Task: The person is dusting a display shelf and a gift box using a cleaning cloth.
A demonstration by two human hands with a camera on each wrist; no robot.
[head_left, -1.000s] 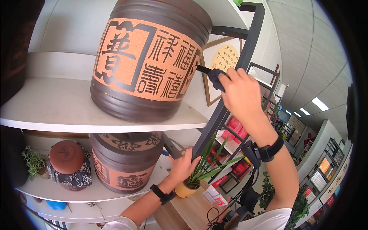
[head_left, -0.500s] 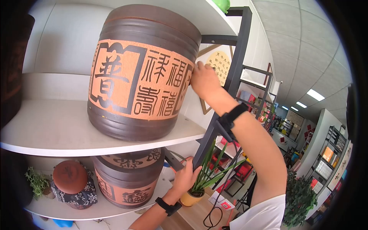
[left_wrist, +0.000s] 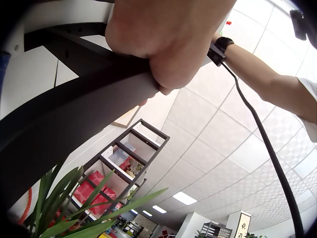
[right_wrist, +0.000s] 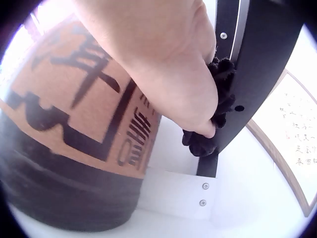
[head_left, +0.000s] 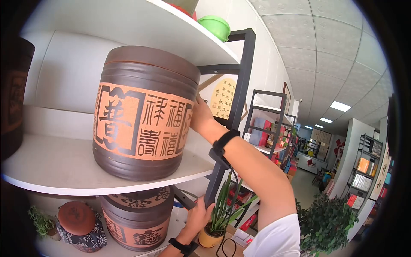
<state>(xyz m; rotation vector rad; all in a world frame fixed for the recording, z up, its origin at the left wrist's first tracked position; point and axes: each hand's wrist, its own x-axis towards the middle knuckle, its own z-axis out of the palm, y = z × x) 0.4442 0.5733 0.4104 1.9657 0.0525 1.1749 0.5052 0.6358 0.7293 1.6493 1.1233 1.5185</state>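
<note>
My right hand (head_left: 201, 115) reaches in between a big dark brown jar (head_left: 141, 169) with carved characters and the shelf's black metal frame. In the right wrist view its fingers are bunched round a crumpled black cloth (right_wrist: 224, 89), which lies against the frame's dark upright (right_wrist: 257, 59). The jar hides part of this hand in the head view. Lower down, my left hand (head_left: 199, 216) grips the front black post (head_left: 237, 81) of the shelf. In the left wrist view the same hand (left_wrist: 163, 44) wraps over the dark post (left_wrist: 84, 109).
Under the white shelf board (head_left: 55, 173) stand a second brown jar (head_left: 137, 220) and a red-lidded pot (head_left: 77, 218). A green bowl (head_left: 215, 28) sits on the top board. Near my left hand is a potted plant (head_left: 209, 240). A cable (left_wrist: 267, 144) hangs from my right wrist.
My right hand with the cloth has moved from outside the front post inward, beside the jar. My left hand keeps its hold on the post. The head view has shifted, showing more of the top board.
</note>
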